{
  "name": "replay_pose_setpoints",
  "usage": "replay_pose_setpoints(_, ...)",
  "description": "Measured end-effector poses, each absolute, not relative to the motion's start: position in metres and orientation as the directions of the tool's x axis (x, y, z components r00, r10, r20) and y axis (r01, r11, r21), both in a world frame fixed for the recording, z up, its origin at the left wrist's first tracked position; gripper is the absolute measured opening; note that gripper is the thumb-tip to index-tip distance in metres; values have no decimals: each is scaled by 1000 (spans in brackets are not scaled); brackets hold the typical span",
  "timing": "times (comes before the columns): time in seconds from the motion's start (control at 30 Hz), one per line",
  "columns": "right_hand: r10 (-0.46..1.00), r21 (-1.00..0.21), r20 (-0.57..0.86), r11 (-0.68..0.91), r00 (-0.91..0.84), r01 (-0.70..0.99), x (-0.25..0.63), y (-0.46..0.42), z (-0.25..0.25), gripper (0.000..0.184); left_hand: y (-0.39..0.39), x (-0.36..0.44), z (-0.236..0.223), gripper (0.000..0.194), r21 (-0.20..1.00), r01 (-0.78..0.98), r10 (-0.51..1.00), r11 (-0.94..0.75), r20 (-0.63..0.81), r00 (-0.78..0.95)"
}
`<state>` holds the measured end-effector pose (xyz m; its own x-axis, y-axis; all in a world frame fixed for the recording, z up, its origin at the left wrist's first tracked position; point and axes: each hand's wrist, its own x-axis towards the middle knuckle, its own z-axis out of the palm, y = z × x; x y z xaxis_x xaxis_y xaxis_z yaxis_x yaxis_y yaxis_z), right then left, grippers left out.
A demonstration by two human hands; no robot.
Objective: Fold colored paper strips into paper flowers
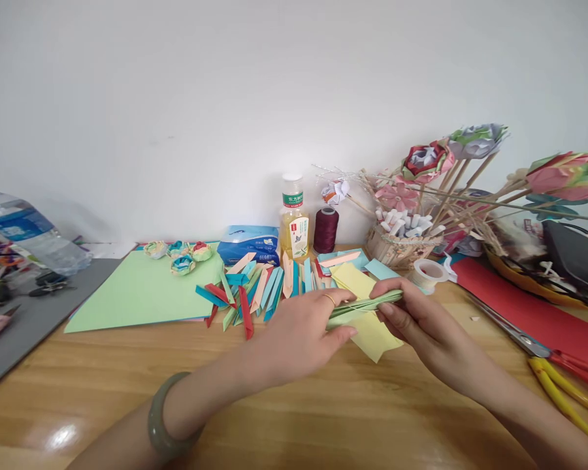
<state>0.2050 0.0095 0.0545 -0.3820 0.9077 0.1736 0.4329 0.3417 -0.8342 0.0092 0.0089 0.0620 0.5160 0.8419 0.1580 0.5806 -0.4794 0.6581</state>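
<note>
A thin bundle of folded green paper strips (365, 305) is held level above the table between both hands. My left hand (306, 326), with a ring on one finger, grips its left end, and part of the bundle is hidden behind that hand. The right end is pinched between the thumb and fingers of my right hand (416, 320). Below and behind the bundle lie yellow paper pieces (377, 339). To the left spreads a pile of folded paper strips (247, 294) in red, blue, green and peach.
Green paper sheets (142, 290) carry several small paper rosettes (181, 264). Behind stand a tissue pack (249, 245), a drink bottle (294, 228) and a maroon thread spool (325, 230). At right are tape (427, 274), scissors (534, 343) and a basket (396, 248) with paper flowers.
</note>
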Motion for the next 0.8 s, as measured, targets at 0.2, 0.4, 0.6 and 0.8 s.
replay_pose_setpoints(0.2,880,-787,197,405,-432,465,202,9,61,16,10,14,58,23,852,456,803,-257,-75,591)
replay_pose_setpoints(0.4,887,-774,203,404,-414,487,201,12,58,15,8,18,50,30,933,343,842,-109,-97,531)
replay_pose_setpoints(0.6,925,-721,161,348,-343,599,202,12,51,28,16,16,40,32,974,225,893,13,-113,435)
replay_pose_setpoints(0.8,856,-707,40,388,-515,591,200,5,59,27,23,12,43,29,983,36,826,180,-171,536)
